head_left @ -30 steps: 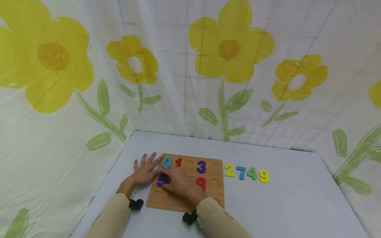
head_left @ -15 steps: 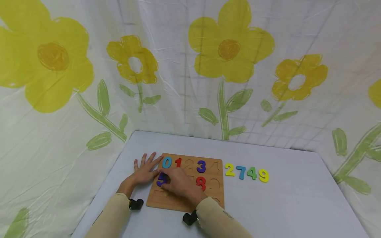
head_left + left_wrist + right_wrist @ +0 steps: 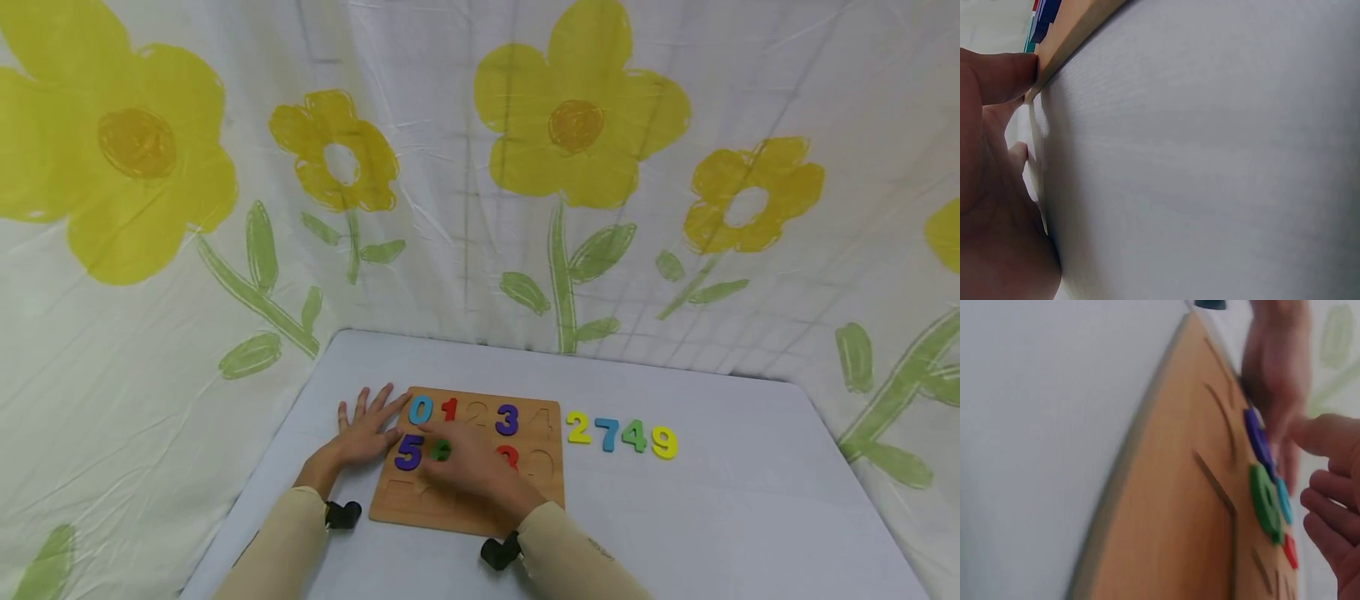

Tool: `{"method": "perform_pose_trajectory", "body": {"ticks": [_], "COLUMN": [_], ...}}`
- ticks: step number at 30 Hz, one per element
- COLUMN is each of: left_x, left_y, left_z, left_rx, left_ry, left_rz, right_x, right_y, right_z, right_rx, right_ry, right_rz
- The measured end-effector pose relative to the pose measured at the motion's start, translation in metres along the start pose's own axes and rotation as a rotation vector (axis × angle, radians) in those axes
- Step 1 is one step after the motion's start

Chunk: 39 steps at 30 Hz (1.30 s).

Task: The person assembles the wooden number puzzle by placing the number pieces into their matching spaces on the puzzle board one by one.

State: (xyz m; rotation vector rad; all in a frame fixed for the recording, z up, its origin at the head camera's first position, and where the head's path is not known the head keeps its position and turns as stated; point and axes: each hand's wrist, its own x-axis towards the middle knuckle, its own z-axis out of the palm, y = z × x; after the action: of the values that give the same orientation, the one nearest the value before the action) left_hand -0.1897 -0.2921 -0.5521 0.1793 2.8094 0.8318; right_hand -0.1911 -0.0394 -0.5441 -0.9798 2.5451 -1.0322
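A wooden number board (image 3: 397, 507) lies on the table, seen in the head view. My left hand (image 3: 363, 435) rests at its left edge with fingers spread, the thumb (image 3: 1010, 76) touching the side. Over the board, my right hand (image 3: 472, 462) hovers with thumb and fingers apart and nothing between them. Closest to it are the purple 5 (image 3: 408, 452) in its slot and a green number piece (image 3: 1264, 503). A blue 0 (image 3: 420, 410), red 1 (image 3: 449, 409) and purple 3 (image 3: 507, 420) sit in the top row. My right hand partly hides the red 8 (image 3: 507, 456).
Right of the board, a yellow 2 (image 3: 578, 427), blue 7 (image 3: 607, 434), green 4 (image 3: 634, 436) and yellow 9 (image 3: 664, 442) lie in a row on the white table (image 3: 712, 517). A flower-patterned curtain (image 3: 427, 275) hangs behind the table.
My right hand has let go of the purple 5 and moved off it to the right, which uncovers the 5 and part of the green piece. The left hand stays put.
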Motion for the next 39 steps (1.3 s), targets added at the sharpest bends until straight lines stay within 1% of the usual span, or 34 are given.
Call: {"method": "perform_pose_trajectory", "body": {"ticks": [2,7,11,13,15,17,20,23,25,29,32,35,39], "left_x": [0.000,0.000,0.000,0.001,0.002,0.001,-0.001,-0.003,-0.004,-0.003,-0.003,-0.002,-0.001], "left_y": [0.000,-0.001,-0.005,-0.008,-0.011,-0.012,-0.010,-0.006,-0.005,-0.002,0.001,0.002,0.001], "left_z": [0.000,0.000,0.003,0.006,0.008,0.009,0.006,0.003,0.003,0.002,0.000,0.000,0.000], "left_rx": [-0.004,0.004,-0.013,-0.018,-0.018,-0.024,-0.038,-0.031,-0.021,0.010,0.027,0.025,0.027], "left_ry": [0.007,0.009,0.018,0.022,0.029,0.034,0.043,0.039,0.039,0.019,-0.006,-0.011,-0.012], "left_rz": [0.005,0.010,0.025,0.032,0.037,0.046,0.056,0.053,0.049,0.030,0.018,0.017,0.014], "right_x": [-0.010,-0.035,-0.059,-0.071,-0.083,-0.095,-0.112,-0.129,-0.140,-0.162,-0.178,-0.193,-0.208], "right_y": [0.003,0.014,0.029,0.038,0.047,0.057,0.074,0.088,0.097,0.115,0.130,0.141,0.153], "right_z": [-0.009,-0.036,-0.059,-0.071,-0.083,-0.095,-0.112,-0.130,-0.144,-0.170,-0.190,-0.209,-0.231], "right_rx": [0.061,0.166,0.191,0.188,0.185,0.162,0.098,0.044,0.037,0.055,0.069,0.057,0.042], "right_ry": [0.016,0.046,0.074,0.109,0.151,0.187,0.212,0.215,0.210,0.202,0.211,0.227,0.237], "right_rz": [0.023,0.014,0.001,-0.020,-0.060,-0.088,-0.093,-0.071,-0.045,0.019,0.057,0.087,0.148]}}
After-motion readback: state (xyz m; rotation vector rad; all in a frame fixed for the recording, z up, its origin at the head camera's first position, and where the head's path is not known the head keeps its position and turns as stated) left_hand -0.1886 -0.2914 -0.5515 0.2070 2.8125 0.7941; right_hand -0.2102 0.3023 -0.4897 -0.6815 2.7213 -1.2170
